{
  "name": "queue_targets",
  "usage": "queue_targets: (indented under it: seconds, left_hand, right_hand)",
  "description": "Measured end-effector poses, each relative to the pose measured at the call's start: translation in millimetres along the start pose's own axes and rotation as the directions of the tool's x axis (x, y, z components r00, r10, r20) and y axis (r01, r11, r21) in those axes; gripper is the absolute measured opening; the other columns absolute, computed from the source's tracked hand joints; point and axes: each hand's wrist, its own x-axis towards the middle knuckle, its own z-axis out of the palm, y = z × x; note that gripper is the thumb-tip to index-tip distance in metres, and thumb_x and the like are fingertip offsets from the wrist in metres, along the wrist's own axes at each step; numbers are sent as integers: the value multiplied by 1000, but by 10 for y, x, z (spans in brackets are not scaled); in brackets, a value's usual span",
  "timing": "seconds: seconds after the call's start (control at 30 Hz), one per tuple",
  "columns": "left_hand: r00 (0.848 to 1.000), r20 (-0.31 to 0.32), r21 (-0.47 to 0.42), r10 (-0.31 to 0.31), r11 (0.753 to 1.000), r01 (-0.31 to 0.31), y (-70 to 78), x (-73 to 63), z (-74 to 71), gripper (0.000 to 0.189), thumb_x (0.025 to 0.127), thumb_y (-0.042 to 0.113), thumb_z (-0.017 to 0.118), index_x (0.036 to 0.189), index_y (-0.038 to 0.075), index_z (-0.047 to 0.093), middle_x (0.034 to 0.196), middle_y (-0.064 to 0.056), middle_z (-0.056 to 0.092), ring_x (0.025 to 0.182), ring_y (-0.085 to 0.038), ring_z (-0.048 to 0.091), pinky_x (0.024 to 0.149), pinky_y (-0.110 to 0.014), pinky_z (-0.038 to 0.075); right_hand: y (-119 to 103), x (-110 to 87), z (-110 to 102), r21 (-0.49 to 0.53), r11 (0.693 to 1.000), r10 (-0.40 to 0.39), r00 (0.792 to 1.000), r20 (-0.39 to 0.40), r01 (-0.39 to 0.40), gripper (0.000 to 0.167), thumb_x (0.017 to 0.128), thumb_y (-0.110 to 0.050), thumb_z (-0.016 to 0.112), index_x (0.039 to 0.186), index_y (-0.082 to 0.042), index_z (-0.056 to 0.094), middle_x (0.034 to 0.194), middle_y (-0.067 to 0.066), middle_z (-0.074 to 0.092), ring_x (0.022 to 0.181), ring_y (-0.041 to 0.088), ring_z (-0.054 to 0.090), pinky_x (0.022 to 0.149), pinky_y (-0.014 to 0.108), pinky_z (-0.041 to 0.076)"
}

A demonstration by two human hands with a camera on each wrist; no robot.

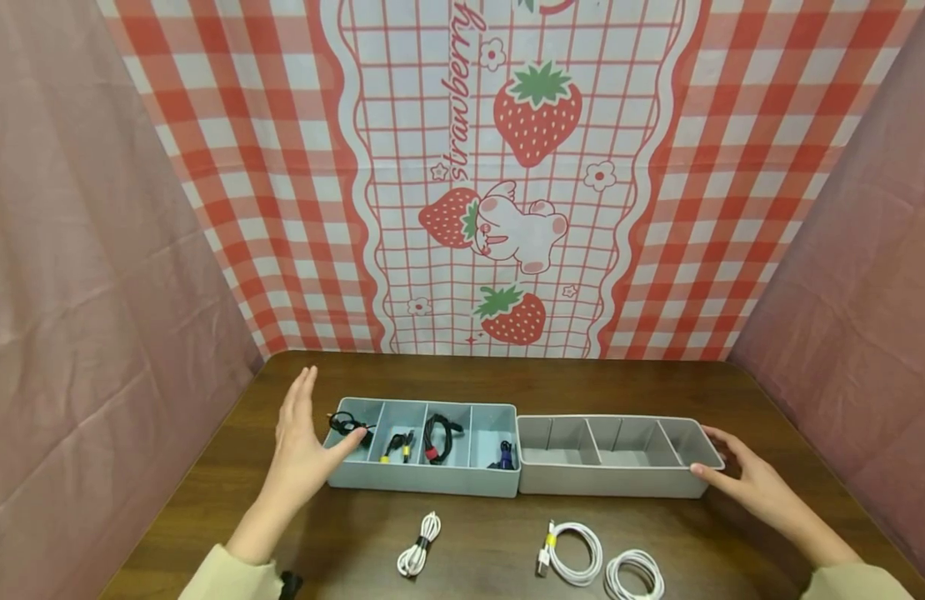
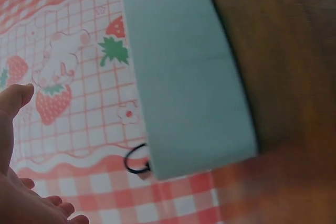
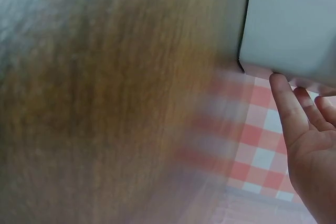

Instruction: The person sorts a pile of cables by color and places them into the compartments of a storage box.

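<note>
Nearest on the table (image 1: 357, 542): three white cables, each bundled, lying outside the boxes. These are the left cable (image 1: 419, 545), the yellow-tagged cable (image 1: 597, 552) and the right cable (image 1: 633, 556), partly cut off by the frame edge.

Left hand (image 1: 301, 442): beside the blue box (image 1: 425, 480), fingers extended, thumb spread, holding nothing. Right hand (image 1: 751, 479): at the outer end of the gray box (image 1: 612, 480), thumb at the front corner, straight fingertips touching the end wall; no firm grip shows.

Boxes: end to end, touching or nearly so.

Status, by judgement: partway. All four blue compartments hold dark cables (image 1: 431, 437); a loop of the leftmost overhangs the rim. The gray box shows bare dividers; the white cables remain unboxed.

Beyond: checked cloth (image 1: 537, 250).
</note>
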Motion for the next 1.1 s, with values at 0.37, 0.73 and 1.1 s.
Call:
queue_targets:
  seconds: [0.37,0.73,1.1]
  left_hand:
    - [974,124,-48,-188,980,195,-308,-131,21,109,76,38,78,152,10,4,152,-23,17,138,-42,18,106,-62,22]
    - [895,323,-148,-309,917,371,-518,-154,138,107,82,33,73,150,5,-4,152,-27,13,140,-43,14,109,-59,18]
    - [790,490,-245,-368,811,531,-602,-128,241,102,85,33,69,151,10,-5,156,-22,5,143,-39,5,111,-57,11]
  right_hand:
    - [-13,14,3,-1,1000,2,1000,8,-2,69,87,-25,68,139,6,33,121,29,52,85,-14,47,64,21,46]
    - [-12,4,-9,-8,1000,18,1000,19,-18,70,88,-26,67,140,5,32,124,31,50,85,-15,45,64,21,45]
    - [19,19,-14,-21,999,37,998,43,-36,72,88,-27,66,141,6,30,126,32,48,87,-16,43,65,19,45]
